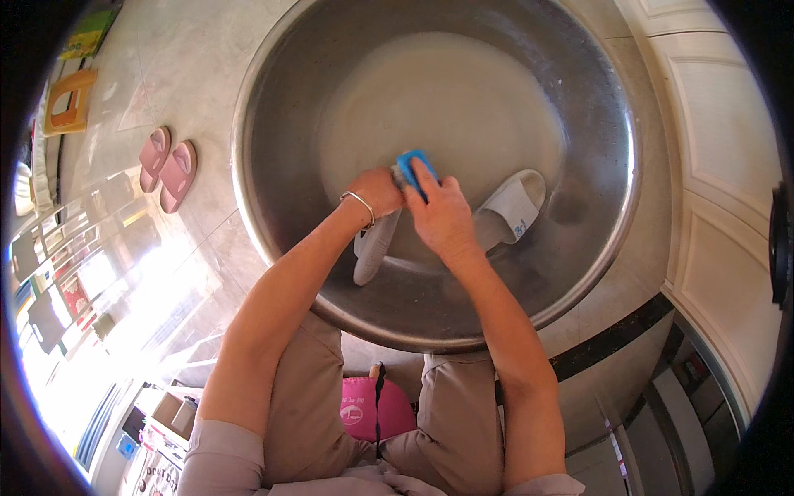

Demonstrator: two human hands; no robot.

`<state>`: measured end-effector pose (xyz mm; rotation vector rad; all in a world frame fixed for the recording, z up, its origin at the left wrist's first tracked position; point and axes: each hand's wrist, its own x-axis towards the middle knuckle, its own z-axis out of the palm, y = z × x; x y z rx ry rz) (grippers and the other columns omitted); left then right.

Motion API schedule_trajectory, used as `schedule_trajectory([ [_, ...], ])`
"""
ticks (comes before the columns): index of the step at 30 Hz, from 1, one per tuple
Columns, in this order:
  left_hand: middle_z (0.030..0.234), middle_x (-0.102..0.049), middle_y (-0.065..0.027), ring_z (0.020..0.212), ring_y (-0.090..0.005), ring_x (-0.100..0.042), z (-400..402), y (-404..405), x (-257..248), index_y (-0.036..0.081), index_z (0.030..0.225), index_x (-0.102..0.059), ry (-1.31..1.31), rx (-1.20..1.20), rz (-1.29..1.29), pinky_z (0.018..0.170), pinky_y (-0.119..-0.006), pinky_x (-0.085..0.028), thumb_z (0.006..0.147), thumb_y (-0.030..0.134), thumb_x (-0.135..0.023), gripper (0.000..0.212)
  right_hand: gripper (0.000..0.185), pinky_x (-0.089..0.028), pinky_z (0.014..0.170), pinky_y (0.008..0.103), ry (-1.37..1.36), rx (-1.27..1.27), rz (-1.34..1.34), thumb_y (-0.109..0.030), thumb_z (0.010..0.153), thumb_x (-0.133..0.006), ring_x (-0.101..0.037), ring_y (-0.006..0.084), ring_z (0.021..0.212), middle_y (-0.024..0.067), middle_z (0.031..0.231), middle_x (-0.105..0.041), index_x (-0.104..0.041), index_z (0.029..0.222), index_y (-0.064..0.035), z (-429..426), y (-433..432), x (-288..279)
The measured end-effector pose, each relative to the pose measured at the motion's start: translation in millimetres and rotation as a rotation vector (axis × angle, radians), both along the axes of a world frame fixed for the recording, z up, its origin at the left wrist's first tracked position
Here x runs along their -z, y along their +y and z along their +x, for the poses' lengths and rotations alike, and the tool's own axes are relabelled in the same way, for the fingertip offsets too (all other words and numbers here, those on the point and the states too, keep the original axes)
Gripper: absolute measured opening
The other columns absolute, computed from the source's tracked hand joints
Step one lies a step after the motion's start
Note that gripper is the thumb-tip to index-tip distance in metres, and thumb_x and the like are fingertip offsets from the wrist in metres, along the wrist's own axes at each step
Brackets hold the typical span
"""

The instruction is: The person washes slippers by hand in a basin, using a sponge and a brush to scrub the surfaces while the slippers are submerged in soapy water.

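A large round metal basin stands before me, with cloudy water in its bottom. My left hand, a bangle at its wrist, grips a pale slide sandal whose lower end points towards me. In my right hand is a blue scrubbing brush, its bristles turned towards the left hand and the upper part of the sandal. A second pale slide sandal, with blue marks on its strap, lies partly in the water to the right of my hands.
A pair of pink slide sandals lies on the tiled floor left of the basin. An orange plastic stool is farther left. White panelled cabinet doors flank the right side. A pink round item shows between my knees.
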<state>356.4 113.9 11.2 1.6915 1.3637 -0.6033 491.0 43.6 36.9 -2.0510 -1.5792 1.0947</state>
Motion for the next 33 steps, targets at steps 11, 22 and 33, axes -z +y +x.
schedule_trajectory([
  [11,0.084,-0.064,-0.0108,0.075,-0.0327,-0.063,-5.0,-39.5,-57.6,0.01,0.103,-0.059,-0.406,-0.095,0.605,0.067,-0.043,-0.051,0.072,0.01,-0.06,0.031,0.043,-0.048,0.065,0.0471,-0.233,-0.097,0.209,-0.042,0.089,-0.05,-0.059,0.0384,0.076,0.0215,0.082,-0.055,-0.057,0.123,-0.0172,25.6,23.3,-74.2],
  [22,0.092,-0.067,-0.0088,0.071,-0.0291,-0.062,-14.2,-28.0,-69.1,0.008,0.105,-0.061,-0.508,0.068,0.733,0.064,-0.039,-0.05,0.065,0.004,-0.065,0.041,0.042,-0.046,0.06,0.0417,0.021,0.063,0.258,-0.031,0.088,-0.058,-0.056,0.0336,0.069,0.018,0.079,-0.052,-0.056,0.126,-0.0135,37.3,5.7,-102.2],
  [33,0.107,-0.066,-0.0045,0.071,-0.0184,-0.059,-9.8,-27.1,-76.3,0.009,0.106,-0.064,-0.667,0.236,0.857,0.065,-0.033,-0.041,0.056,0.0,-0.067,0.051,0.043,-0.05,0.075,0.0447,0.377,0.213,-0.215,-0.038,0.09,-0.049,-0.06,0.0376,0.092,0.0198,0.092,-0.064,-0.058,0.12,-0.009,75.6,15.6,-5.5],
])
